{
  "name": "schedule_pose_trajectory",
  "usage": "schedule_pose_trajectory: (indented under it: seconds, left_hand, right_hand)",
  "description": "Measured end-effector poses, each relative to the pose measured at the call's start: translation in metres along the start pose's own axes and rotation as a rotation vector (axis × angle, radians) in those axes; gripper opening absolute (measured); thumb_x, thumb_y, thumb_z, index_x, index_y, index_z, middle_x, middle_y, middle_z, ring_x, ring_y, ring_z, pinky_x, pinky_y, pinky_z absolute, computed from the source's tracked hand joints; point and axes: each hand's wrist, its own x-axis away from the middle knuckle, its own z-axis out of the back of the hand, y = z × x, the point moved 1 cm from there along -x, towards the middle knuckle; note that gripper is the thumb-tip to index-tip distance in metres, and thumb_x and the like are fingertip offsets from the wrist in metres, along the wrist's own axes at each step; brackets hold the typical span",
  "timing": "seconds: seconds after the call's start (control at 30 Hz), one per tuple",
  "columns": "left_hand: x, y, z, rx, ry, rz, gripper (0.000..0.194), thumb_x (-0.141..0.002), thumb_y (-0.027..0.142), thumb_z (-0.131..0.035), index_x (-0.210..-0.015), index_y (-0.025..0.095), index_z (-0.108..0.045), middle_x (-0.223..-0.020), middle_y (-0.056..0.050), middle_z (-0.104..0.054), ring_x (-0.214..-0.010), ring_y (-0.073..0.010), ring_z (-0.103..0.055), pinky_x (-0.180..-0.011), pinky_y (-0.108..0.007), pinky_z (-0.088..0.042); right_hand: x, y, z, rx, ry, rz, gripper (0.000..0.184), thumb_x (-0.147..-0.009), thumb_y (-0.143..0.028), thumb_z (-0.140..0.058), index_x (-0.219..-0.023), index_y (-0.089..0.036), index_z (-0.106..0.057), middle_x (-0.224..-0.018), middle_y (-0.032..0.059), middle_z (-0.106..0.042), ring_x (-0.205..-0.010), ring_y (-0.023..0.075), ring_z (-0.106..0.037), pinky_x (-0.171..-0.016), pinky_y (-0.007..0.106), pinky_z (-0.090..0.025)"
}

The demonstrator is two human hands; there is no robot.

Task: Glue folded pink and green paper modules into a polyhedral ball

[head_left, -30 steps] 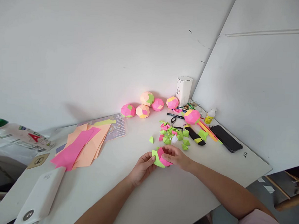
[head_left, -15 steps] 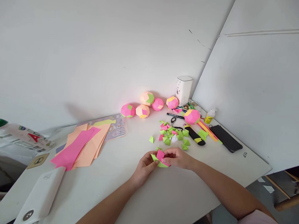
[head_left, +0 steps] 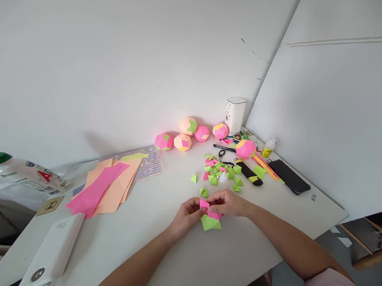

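Between my hands is a folded paper piece (head_left: pixel 211 222), pink along the top and green below. My left hand (head_left: pixel 188 214) pinches its left side by the pink part. From the right, my right hand (head_left: pixel 225 202) grips the pink edge with thumb and fingers. Just beyond my hands lies a single green folded paper unit (head_left: pixel 204 192). Behind it spreads a pile of small green and pink folded units (head_left: pixel 213 180), with a small translucent white nozzle-like thing (head_left: pixel 223 177) among them. Another green unit (head_left: pixel 193 177) sits apart to the left.
Several faceted paper balls (head_left: pixel 182 142) stand along the wall. A box cutter (head_left: pixel 249 173), scissors (head_left: pixel 221 154), a glue bottle (head_left: pixel 268 148) and a black phone (head_left: pixel 289 177) lie right. Pink and peach paper sheets (head_left: pixel 97 189) and a white device (head_left: pixel 55 251) are left.
The folded paper piece has turned in my hands, so its green part now points down toward me. My hands have shifted only slightly; the lone green unit beyond them shows more fully.
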Motion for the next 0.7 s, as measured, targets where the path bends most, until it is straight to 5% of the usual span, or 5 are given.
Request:
schedule_pose_trajectory:
  seconds: [0.3,0.7]
  left_hand:
    - [-0.002,-0.003,0.000,0.043,0.093,0.037,0.025,-0.067,0.038,-0.074,-0.073,0.016,-0.065,-0.072,-0.002,-0.065,-0.068,-0.0146,-0.055,-0.066,-0.027,-0.043]
    - [0.000,0.003,0.001,0.118,0.028,0.074,0.021,-0.069,0.034,-0.073,-0.072,0.016,-0.064,-0.071,-0.001,-0.064,-0.066,-0.0140,-0.055,-0.065,-0.027,-0.041]
  right_hand:
    - [-0.002,0.002,0.000,0.097,0.188,-0.056,0.016,-0.073,-0.031,-0.065,-0.070,-0.016,-0.062,-0.059,-0.0022,-0.053,-0.051,0.0093,-0.046,-0.046,0.021,-0.037]
    - [-0.002,0.003,-0.010,0.067,0.270,-0.036,0.015,-0.070,-0.025,-0.062,-0.062,-0.017,-0.053,-0.053,-0.0049,-0.046,-0.048,0.0087,-0.040,-0.043,0.021,-0.032]
